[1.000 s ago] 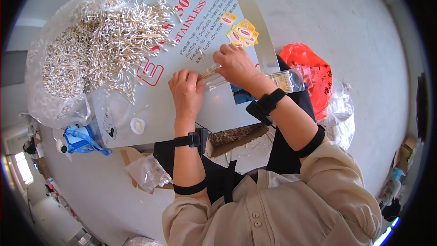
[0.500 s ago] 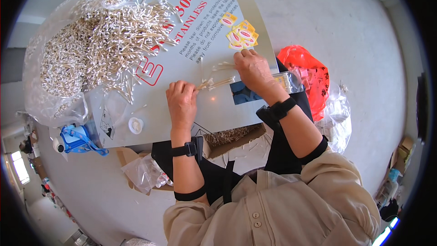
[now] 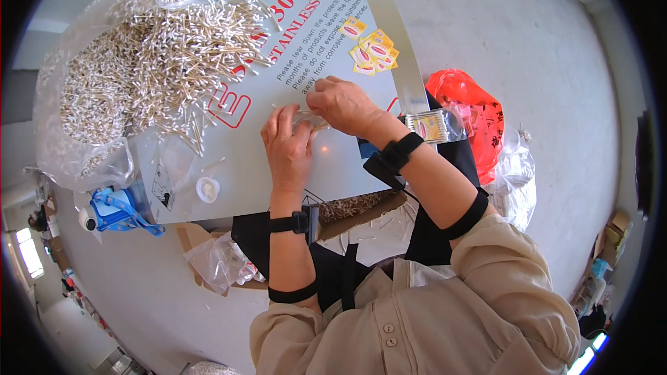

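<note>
My two hands meet over the middle of the table, with several cotton swabs (image 3: 318, 126) between them. My left hand (image 3: 287, 149) has its fingers bent around one end of these swabs. From the right, my right hand (image 3: 345, 107) reaches across with its fingertips pinched together near the same swabs. What its fingertips grip is hidden under the hand. A large heap of cotton swabs (image 3: 180, 55) spills from a clear plastic bag (image 3: 52, 135) at the left. Yellow and white cards (image 3: 376, 52) lie beyond my right hand.
A packed bag of swabs (image 3: 427, 126) rests at the table's right edge, beside a red plastic bag (image 3: 467, 101). A small white dish (image 3: 207, 189) and a blue bottle (image 3: 114, 210) are at the near left. Below the near edge stands a cardboard box (image 3: 358, 215) holding swabs.
My right hand has moved left from beside the dark patch on the table to meet my left hand. My left hand has shifted slightly right and its fingers have lifted over the swabs.
</note>
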Demonstrator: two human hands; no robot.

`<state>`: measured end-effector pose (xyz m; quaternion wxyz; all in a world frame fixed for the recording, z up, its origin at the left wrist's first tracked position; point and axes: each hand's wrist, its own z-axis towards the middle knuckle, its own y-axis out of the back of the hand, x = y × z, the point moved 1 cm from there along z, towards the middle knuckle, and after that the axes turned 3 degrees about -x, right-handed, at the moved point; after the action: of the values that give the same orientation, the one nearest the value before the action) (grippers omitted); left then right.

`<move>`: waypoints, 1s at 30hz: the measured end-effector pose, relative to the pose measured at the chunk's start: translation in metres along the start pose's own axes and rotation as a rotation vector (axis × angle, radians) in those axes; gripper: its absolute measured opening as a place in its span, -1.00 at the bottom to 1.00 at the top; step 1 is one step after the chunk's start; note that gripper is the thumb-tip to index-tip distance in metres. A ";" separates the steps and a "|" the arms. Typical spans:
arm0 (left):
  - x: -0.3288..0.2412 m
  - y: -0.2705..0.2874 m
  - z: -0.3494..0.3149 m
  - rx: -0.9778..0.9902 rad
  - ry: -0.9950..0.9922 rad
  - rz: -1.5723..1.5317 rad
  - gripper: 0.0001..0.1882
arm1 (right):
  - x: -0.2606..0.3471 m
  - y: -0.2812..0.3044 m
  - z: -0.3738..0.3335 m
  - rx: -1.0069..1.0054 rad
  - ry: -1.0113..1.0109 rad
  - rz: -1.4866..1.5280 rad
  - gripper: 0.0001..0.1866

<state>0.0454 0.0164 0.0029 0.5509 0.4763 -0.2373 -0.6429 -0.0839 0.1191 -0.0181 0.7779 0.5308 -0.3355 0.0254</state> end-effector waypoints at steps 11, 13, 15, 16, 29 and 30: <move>0.017 -0.005 0.000 0.052 0.009 -0.097 -0.80 | -0.018 0.038 -0.063 -0.177 -0.061 0.117 -0.86; 0.018 -0.006 -0.001 0.023 0.039 -0.079 -0.79 | -0.011 0.041 -0.076 -0.171 -0.091 0.097 -0.87; 0.016 -0.008 -0.002 0.016 0.031 -0.070 -0.80 | -0.004 0.036 -0.083 -0.174 -0.085 0.094 -0.87; 0.013 -0.009 -0.001 0.009 0.022 -0.060 -0.80 | 0.000 0.032 -0.086 -0.177 -0.078 0.091 -0.86; 0.027 -0.021 0.025 -0.023 0.430 0.057 -0.75 | 0.016 0.023 -0.088 -0.281 -0.189 0.226 -0.72; 0.025 -0.025 0.033 0.012 0.403 0.159 -0.75 | 0.016 0.023 -0.088 -0.289 -0.186 0.226 -0.71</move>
<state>0.0056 -0.0067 -0.0123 0.6334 0.5782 -0.1628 -0.4878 -0.0372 0.1979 -0.0094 0.8037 0.3727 -0.4636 0.0150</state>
